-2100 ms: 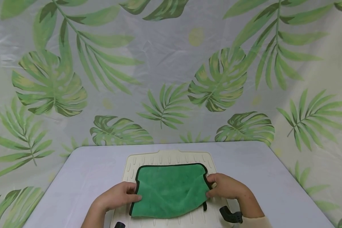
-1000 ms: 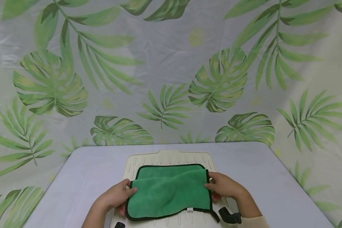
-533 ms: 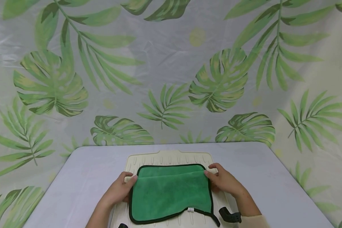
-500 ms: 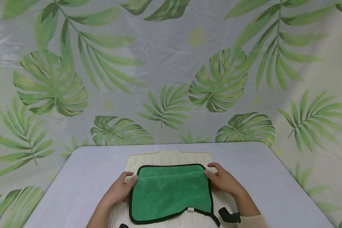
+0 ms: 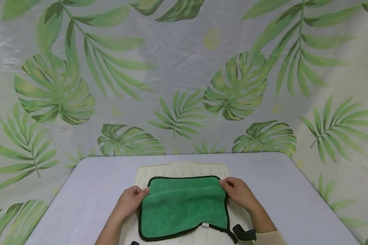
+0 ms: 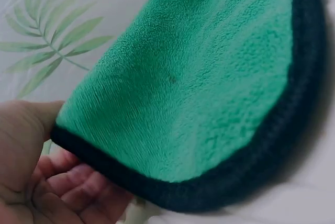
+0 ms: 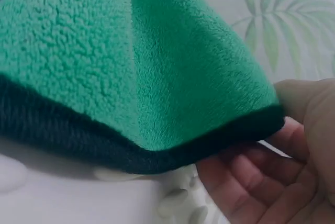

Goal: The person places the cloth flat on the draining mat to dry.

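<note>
A green plush cleaning cloth (image 5: 184, 211) with black edging lies across a cream ribbed board (image 5: 184, 167). A raised fold crosses it from side to side, with a strip of cloth beyond. At the fold's left end, my left hand (image 5: 129, 203) pinches the edge between thumb and fingers. My right hand (image 5: 241, 194) pinches the fold's right end the same way. Both wrist views show the thumb on top and curled fingers beneath the black trim. A small white label (image 5: 205, 225) and a black loop (image 5: 231, 235) are at the near edge.
The board rests on a white table (image 5: 89, 190). Behind the table hangs a leaf-patterned curtain (image 5: 184, 78). A black wrist-worn device (image 5: 244, 234) is by the right sleeve, overlapping the board in the head view.
The cloth's near part has been drawn out flat, bringing its label and loop into view. Both hands have shifted away from the body along its sides and now raise the fold.
</note>
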### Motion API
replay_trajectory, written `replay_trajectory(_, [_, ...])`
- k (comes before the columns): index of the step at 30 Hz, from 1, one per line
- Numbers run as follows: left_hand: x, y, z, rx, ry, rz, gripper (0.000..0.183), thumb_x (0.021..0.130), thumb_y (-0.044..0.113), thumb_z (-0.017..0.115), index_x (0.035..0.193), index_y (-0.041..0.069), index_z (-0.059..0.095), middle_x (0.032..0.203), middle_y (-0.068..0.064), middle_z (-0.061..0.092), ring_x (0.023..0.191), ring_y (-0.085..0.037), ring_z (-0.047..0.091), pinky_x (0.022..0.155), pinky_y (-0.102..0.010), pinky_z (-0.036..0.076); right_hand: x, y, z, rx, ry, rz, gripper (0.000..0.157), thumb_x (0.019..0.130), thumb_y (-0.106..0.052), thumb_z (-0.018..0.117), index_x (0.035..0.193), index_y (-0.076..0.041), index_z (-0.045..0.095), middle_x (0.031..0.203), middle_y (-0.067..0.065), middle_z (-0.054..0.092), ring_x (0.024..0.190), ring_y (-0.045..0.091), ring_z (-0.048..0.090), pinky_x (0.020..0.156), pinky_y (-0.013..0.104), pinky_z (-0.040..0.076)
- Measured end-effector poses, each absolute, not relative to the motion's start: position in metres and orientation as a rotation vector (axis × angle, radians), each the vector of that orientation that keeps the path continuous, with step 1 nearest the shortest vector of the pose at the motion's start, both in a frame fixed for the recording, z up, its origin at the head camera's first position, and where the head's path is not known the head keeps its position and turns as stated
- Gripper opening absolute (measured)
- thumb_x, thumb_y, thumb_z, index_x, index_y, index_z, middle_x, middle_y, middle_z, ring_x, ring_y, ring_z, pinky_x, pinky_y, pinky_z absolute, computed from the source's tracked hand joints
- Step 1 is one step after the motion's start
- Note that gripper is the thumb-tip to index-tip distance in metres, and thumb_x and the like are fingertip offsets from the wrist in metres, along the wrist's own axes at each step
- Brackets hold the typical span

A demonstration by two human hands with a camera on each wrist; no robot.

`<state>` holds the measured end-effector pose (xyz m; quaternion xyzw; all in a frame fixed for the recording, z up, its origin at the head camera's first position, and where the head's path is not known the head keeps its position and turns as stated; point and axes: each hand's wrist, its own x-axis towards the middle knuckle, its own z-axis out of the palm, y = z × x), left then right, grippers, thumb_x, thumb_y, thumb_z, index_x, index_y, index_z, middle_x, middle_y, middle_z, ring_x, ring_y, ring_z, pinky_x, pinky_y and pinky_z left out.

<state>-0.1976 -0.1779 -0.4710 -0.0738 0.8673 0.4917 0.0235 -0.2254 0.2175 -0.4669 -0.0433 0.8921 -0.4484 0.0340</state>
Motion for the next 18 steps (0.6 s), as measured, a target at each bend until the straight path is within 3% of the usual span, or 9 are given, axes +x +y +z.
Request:
replay_trajectory(3, [-0.1984, -0.1768, -0.4707, -0.194, 2.704, 1.575, 0.021, 0.095, 0.026, 0.072, 0.091, 0.006, 0.066, 0.076, 0.000, 0.067, 0.074, -0.014, 0.058, 0.064, -0.027, 0.046, -0.2249, 0.2165, -0.4674, -0.153, 2.781, -1.398, 0.014, 0.101, -0.022, 0.065, 0.107, -0.011, 0.071, 0.097, 0.001, 0.070, 0.091, 0.015, 0.065, 0.071, 0.030, 0.051])
replay_trajectory(7, [-0.1988, -0.1758, -0.4692, -0.138, 2.669, 1.621, 0.018, 0.095, 0.011, 0.069, 0.111, 0.003, 0.068, 0.101, -0.011, 0.076, 0.093, -0.019, 0.069, 0.075, -0.032, 0.055, -0.2237, 0.2169, -0.4678, -0.209, 2.718, -1.434, 0.018, 0.099, -0.008, 0.064, 0.116, -0.008, 0.069, 0.111, 0.009, 0.070, 0.099, 0.020, 0.066, 0.072, 0.032, 0.052])
replay_trajectory(11, [-0.1965, -0.1749, -0.4696, -0.052, 2.569, 1.630, 0.032, 0.096, 0.002, 0.058, 0.127, 0.006, 0.067, 0.125, -0.020, 0.070, 0.116, -0.033, 0.067, 0.087, -0.042, 0.059, -0.2224, 0.2185, -0.4669, -0.342, 2.605, -1.379, 0.028, 0.096, -0.002, 0.057, 0.122, -0.004, 0.068, 0.127, 0.020, 0.065, 0.100, 0.023, 0.062, 0.071, 0.033, 0.048])
replay_trajectory(15, [-0.1954, -0.1736, -0.4712, 0.034, 2.509, 1.647, 0.044, 0.097, -0.002, 0.050, 0.138, 0.007, 0.062, 0.144, -0.024, 0.058, 0.134, -0.044, 0.055, 0.097, -0.049, 0.056, -0.2217, 0.2175, -0.4674, -0.396, 2.583, -1.354, 0.038, 0.097, 0.001, 0.053, 0.134, -0.001, 0.063, 0.146, 0.029, 0.053, 0.104, 0.029, 0.062, 0.068, 0.032, 0.047])
replay_trajectory(18, [-0.1963, -0.1734, -0.4714, 0.064, 2.497, 1.692, 0.048, 0.099, -0.001, 0.046, 0.146, 0.006, 0.055, 0.153, -0.027, 0.048, 0.135, -0.045, 0.055, 0.098, -0.048, 0.056, -0.2222, 0.2160, -0.4686, -0.362, 2.623, -1.397, 0.043, 0.101, -0.001, 0.050, 0.144, -0.001, 0.055, 0.152, 0.030, 0.047, 0.114, 0.034, 0.063, 0.070, 0.031, 0.048])
